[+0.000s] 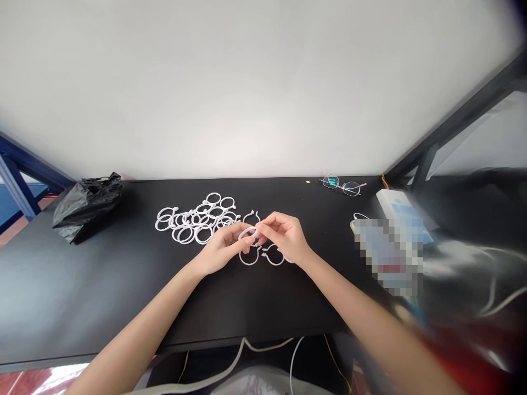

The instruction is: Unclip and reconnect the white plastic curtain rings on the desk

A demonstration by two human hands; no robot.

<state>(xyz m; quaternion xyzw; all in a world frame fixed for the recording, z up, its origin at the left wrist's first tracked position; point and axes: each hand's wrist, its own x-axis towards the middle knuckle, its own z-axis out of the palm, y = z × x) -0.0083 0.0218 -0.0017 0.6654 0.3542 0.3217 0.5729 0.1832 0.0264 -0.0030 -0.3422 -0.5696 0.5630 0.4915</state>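
A white plastic curtain ring (247, 233) is held in the air between both hands, above the black table. My left hand (222, 248) is closed on its left side, the thumb pressed along the front. With thumb and fingers pinched, my right hand (286, 236) grips the ring's upper right part. Under and behind the hands lie several more rings with their ends apart, among them one ring (249, 264) below the left fingers and another ring (275, 263) partly covered by my right hand. To the left is a loose pile of white rings (195, 232).
A crumpled black plastic bag (88, 206) sits at the table's left. Eyeglasses (351, 189) rest near the wall at the back right. A white box (401, 211) and a blurred-out object (385, 255) lie to the right. Cables (242, 351) hang along the front edge.
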